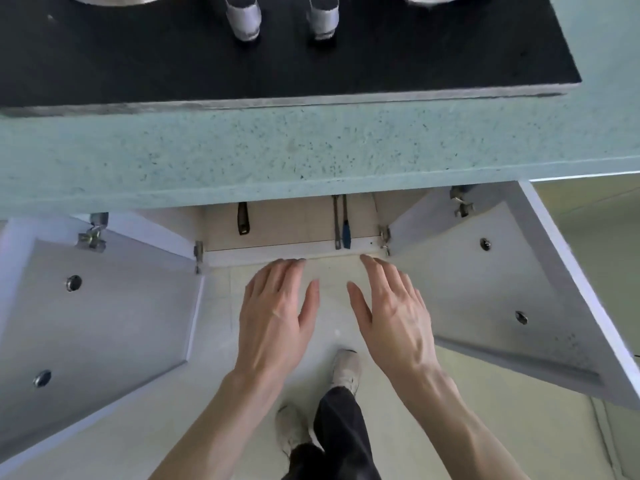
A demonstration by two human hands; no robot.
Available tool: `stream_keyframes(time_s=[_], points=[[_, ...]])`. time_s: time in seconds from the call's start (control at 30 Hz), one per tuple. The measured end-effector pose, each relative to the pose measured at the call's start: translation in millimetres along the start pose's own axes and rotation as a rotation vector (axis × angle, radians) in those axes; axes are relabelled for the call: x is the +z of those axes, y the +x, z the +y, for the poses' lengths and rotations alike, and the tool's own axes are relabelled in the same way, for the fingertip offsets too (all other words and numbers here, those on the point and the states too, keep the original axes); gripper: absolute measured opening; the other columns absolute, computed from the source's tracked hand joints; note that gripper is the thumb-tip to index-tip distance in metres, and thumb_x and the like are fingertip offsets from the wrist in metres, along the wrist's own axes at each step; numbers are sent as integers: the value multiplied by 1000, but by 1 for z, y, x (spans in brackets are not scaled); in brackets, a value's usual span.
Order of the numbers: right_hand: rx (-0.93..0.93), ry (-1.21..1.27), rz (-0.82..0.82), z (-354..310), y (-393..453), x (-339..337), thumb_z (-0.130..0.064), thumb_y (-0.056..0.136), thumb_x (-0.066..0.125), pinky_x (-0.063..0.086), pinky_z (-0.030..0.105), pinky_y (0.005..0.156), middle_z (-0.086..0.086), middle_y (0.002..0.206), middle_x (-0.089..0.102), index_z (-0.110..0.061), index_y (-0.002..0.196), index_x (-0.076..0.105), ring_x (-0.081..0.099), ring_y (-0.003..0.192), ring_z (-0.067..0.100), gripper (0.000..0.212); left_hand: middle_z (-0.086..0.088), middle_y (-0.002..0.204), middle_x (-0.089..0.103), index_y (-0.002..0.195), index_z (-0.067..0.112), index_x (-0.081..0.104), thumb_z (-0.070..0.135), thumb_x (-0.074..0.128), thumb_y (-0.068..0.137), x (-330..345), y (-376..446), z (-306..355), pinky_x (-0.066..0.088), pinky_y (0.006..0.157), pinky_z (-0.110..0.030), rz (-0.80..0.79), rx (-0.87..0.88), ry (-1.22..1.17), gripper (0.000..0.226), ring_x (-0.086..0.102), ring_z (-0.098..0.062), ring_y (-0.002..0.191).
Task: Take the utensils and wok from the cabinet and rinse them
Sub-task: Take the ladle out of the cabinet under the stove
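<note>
While both hands, left [277, 308] and right [393, 308], hover flat-fingered and empty, dark handle [242, 218], slim blue-tipped utensils [341, 221] inside open cabinet [291, 233]

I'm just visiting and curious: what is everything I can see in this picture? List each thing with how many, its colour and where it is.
stove top: one, black, on the countertop, top.
stove knobs: two, silver, on the stove top.
countertop: one, speckled pale green, above the cabinet.
cabinet doors: two, white, swung open at either side.
black handle: one, inside the cabinet, left.
utensil handles: two, grey and blue, inside, right.
shoes: two, pale, on the floor.
left hand: open, empty, before the cabinet.
right hand: open, empty, beside it.
</note>
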State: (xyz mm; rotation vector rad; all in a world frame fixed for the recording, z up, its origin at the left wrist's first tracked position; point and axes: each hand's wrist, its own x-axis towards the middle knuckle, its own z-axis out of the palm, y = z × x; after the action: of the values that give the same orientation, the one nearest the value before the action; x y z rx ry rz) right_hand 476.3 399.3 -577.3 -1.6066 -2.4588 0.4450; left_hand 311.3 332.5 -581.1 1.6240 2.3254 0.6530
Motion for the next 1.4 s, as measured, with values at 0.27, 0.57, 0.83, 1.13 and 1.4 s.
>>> stream_keyframes(time_s=[0.27, 0.57, 0.83, 1.13, 1.4], points=[[-56, -74, 37, 61, 29, 134, -40, 104, 49, 57, 42, 85, 6, 120, 69, -11, 138, 58, 67, 108, 29, 46, -1, 120, 66, 128, 12, 63, 33, 54, 102, 132, 22, -68, 50, 97, -38, -26, 39, 91, 35, 60, -23, 112], [-62, -121, 89, 112, 88, 262, -32, 93, 72, 58, 41, 82, 6, 109, 71, -10, 129, 64, 69, 96, 30, 42, 2, 125, 68, 132, 17, 63, 40, 46, 102, 261, 47, -122, 51, 97, -39, -65, -39, 64, 41, 61, -24, 118], [-20, -47, -37, 137, 172, 345, -35, 107, 47, 52, 39, 85, 6, 119, 65, -14, 138, 54, 63, 107, 28, 38, 4, 130, 65, 141, 21, 55, 39, 43, 105, 359, 105, -163, 46, 102, -35, -101, -85, 51, 42, 55, -20, 122], [72, -12, -128, 164, 232, 431, -32, 107, 46, 51, 39, 86, 11, 123, 63, -11, 131, 51, 62, 111, 31, 33, 1, 125, 64, 135, 21, 56, 39, 36, 107, 449, 131, -182, 45, 102, -34, -126, -129, 56, 40, 55, -20, 119], [271, 184, -113, 191, 253, 462, -26, 104, 55, 47, 34, 84, 16, 118, 65, -5, 124, 55, 63, 114, 36, 29, 0, 127, 62, 136, 21, 54, 40, 38, 107, 501, 132, -184, 44, 102, -34, -191, -187, 27, 39, 54, -20, 121]])
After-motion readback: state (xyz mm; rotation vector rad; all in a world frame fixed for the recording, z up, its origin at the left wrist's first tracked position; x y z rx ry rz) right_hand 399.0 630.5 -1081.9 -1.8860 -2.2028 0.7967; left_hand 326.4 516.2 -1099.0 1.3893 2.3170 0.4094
